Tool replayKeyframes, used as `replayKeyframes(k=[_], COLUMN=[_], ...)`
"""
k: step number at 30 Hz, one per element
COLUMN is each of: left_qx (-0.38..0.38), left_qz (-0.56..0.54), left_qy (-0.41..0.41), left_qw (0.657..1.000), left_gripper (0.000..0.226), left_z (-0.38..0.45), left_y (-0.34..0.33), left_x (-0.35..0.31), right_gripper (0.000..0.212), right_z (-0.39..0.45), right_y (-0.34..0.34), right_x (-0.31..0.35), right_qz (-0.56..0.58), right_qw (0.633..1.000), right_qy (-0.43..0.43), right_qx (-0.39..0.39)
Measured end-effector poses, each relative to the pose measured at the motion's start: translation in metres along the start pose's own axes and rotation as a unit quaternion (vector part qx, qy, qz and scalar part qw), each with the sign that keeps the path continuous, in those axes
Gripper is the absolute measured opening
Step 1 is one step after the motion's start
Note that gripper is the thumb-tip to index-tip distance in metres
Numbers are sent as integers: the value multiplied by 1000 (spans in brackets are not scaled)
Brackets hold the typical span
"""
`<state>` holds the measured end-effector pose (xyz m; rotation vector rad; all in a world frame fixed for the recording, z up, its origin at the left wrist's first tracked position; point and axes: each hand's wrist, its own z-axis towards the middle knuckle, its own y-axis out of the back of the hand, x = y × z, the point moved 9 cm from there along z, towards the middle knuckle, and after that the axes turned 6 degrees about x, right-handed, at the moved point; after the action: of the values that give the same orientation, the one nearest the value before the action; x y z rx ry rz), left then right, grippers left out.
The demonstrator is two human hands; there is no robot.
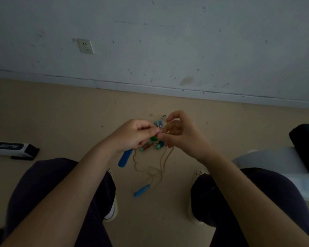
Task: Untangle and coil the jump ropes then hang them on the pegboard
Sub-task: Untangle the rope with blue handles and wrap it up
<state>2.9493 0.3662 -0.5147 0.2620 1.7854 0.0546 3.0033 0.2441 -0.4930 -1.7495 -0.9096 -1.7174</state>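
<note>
Now your left hand and right hand both pinch the tangled thin beige jump ropes with curled fingers; a blue plastic handle dangles at six o'clock.

ropes: tan/beige cord, blends into the tan floor. handles: bright blue, plus green and teal bits in the tangle. wall: grey-white, dark scuff specks. trousers: dark navy. box at left: white with black end.

Smooth blue plastic handles hang on thin tan cord; the beige floor looks matt, the wall scuffed.
</note>
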Motion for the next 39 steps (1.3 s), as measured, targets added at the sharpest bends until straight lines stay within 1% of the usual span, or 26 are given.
replayKeyframes(k=[1,3,4,6,7,10,13,14,15,17,19,20,22,24,26,28,30,33,35,36,37,39], left_qx=[4,4,1,-6,-7,5,18,15,8,-19,-46,-47,-28,0,19,22,17,-8,-32,-39,-43,-42], left_qz=[-5,-12,-16,-23,-26,-23,12,14,14,24,41,44,46,47,45,40,35,28,20,19,24,35], left_qy=[2,4,4,2,0,-8,-13,-10,-9,-2,5,8,17,28,21,10,10,5,7,7,7,4], left_qw=[1000,1000,1000,1000,1000,1000,1000,1000,1000,1000,998,998,998,998,999,999,999,1000,999,999,999,998], left_gripper=[26,28,28,27,25,22,24,22,25,39,31,26,22,20,19,22,22,18,20,20,20,19], left_z=[0,1,0,0,0,1,0,-2,-4,-10,-17,-19,-19,-14,-8,-4,-2,-2,-3,-3,-3,-3], left_y=[-1,1,2,5,4,-3,-5,-2,4,25,45,50,46,27,8,-1,1,13,21,23,23,19], left_x=[-1,-1,-1,-1,-1,-2,-5,-6,-8,-8,-7,-5,0,4,3,1,-1,-2,0,1,2,2], right_gripper=[55,63,61,43,37,33,28,25,23,20,19,20,22,21,22,24,20,14,9,11,12,11], right_z=[0,0,0,0,0,0,0,0,0,-1,-4,-5,-4,-2,0,0,0,-1,-3,-4,-4,-3], right_y=[0,5,8,11,9,-1,-5,-3,2,18,31,34,32,16,-1,-10,-6,19,39,43,43,29], right_x=[0,3,4,7,7,3,3,5,7,10,13,16,17,11,2,-3,1,12,13,13,13,11], right_qz=[1,-40,-67,-110,-113,-80,-118,-134,-146,-153,-134,-124,-99,-65,-71,-101,-129,-169,-151,-142,-132,-98], right_qw=[1000,999,998,994,993,996,993,991,989,988,989,990,993,997,996,993,991,985,984,984,986,994], right_qy=[1,4,8,21,24,12,10,11,12,9,19,27,34,27,6,-1,0,13,11,10,8,7], right_qx=[4,-2,-10,-12,-5,21,25,18,6,-30,-59,-66,-46,9,46,56,37,-37,-90,-102,-98,-44])
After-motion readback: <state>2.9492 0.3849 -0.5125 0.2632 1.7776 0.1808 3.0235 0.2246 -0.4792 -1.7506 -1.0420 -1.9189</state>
